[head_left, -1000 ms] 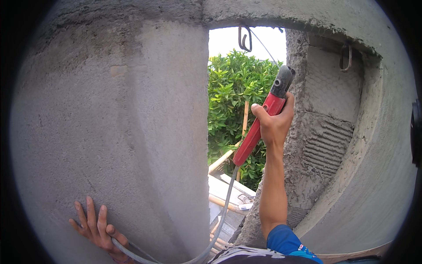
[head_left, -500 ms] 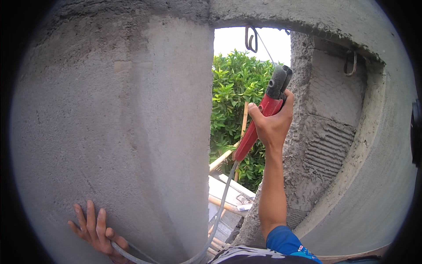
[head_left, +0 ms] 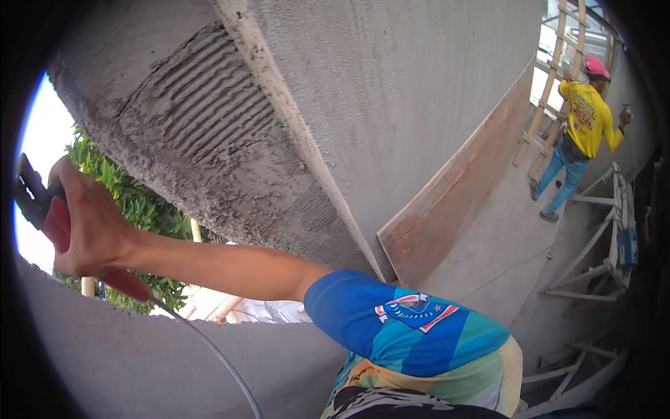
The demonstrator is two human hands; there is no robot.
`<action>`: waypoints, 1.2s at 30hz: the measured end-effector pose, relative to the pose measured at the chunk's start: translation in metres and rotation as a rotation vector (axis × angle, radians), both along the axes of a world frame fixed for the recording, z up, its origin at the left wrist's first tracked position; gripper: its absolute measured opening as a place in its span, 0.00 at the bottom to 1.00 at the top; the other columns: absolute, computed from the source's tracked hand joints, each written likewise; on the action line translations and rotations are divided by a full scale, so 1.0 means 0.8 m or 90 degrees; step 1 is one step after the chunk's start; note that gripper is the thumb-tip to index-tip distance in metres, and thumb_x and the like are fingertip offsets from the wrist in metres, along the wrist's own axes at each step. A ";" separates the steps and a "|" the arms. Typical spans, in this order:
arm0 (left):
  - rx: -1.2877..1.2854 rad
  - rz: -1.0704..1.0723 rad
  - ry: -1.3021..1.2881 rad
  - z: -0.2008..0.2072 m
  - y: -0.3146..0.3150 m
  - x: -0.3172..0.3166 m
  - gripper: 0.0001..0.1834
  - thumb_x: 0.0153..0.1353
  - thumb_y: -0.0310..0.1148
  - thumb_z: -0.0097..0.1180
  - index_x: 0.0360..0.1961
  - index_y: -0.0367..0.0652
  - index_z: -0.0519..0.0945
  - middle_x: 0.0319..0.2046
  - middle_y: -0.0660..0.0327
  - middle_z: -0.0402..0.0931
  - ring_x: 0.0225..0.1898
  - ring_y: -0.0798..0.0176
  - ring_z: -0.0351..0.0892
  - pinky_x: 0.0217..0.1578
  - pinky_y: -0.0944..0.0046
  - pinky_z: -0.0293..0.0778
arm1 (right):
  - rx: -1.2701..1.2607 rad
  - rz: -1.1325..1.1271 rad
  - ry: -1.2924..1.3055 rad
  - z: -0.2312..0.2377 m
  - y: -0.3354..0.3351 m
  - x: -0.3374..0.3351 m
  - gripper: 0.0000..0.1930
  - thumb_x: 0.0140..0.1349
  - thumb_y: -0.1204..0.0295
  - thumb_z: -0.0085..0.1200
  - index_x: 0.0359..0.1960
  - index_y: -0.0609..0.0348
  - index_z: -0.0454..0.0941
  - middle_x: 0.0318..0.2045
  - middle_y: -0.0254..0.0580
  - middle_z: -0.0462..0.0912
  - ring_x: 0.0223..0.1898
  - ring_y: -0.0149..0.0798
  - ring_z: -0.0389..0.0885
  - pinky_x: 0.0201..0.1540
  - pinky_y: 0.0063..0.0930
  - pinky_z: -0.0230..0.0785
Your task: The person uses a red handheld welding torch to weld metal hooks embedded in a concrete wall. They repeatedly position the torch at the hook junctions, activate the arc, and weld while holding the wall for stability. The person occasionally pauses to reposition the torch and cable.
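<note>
My right hand (head_left: 95,220) is closed around a welding electrode holder (head_left: 57,225) with a red handle and dark jaws. It is held up at the far left, in front of a rough wall opening, the arm stretched across the view. A grey cable (head_left: 209,343) runs from the lower end of the handle down over the grey wall below. Whether a rod sits in the jaws cannot be made out. My left hand is out of view.
Ridged mortar (head_left: 213,105) lines the opening, with leafy branches (head_left: 143,188) outside. A brown board (head_left: 453,199) leans on the wall. At right, a co-worker in yellow (head_left: 588,119) stands by a bamboo ladder (head_left: 558,66), near white metal frames (head_left: 593,258) and a blue box (head_left: 627,246).
The view has swung right, showing the co-worker and ladder. My right hand, still gripping the electrode holder, now appears at far left. My left hand, earlier spread by the wall, has left the picture.
</note>
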State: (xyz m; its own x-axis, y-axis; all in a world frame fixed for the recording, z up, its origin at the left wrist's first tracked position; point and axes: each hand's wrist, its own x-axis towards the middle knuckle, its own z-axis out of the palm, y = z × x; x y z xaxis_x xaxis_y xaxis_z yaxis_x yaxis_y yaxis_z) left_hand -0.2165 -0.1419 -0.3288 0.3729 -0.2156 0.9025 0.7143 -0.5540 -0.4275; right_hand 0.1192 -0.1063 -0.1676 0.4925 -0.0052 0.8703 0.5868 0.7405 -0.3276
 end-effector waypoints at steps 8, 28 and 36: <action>-0.217 -0.374 0.154 -0.075 0.004 0.155 0.27 0.77 0.44 0.23 0.54 0.41 0.75 0.58 0.49 0.74 0.62 0.49 0.67 0.68 0.50 0.49 | -0.141 0.198 0.047 -0.169 -0.088 0.016 0.41 0.26 0.74 0.67 0.47 0.63 0.59 0.29 0.48 0.75 0.31 0.46 0.77 0.37 0.41 0.69; -0.806 -0.833 0.461 -0.187 -0.057 0.315 0.29 0.76 0.50 0.25 0.51 0.41 0.76 0.51 0.51 0.77 0.51 0.55 0.70 0.59 0.56 0.53 | -0.284 -0.018 0.117 -0.338 -0.170 0.030 0.33 0.44 0.53 0.68 0.49 0.57 0.70 0.43 0.52 0.79 0.46 0.57 0.79 0.47 0.47 0.69; -1.087 -0.914 0.463 -0.211 -0.068 0.343 0.31 0.76 0.53 0.26 0.50 0.41 0.77 0.48 0.53 0.78 0.47 0.58 0.72 0.55 0.58 0.54 | -0.309 -0.055 0.109 -0.343 -0.200 0.052 0.39 0.45 0.52 0.68 0.56 0.61 0.68 0.49 0.58 0.77 0.52 0.58 0.77 0.52 0.47 0.68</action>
State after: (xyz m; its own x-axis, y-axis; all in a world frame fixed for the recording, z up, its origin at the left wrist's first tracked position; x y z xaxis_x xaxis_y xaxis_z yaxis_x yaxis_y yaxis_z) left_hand 0.0578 -0.1961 -0.4977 0.9461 -0.0123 0.3235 -0.3045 -0.3731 0.8764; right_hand 0.1607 -0.2662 -0.4416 0.6434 0.3311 0.6902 0.5477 0.4308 -0.7172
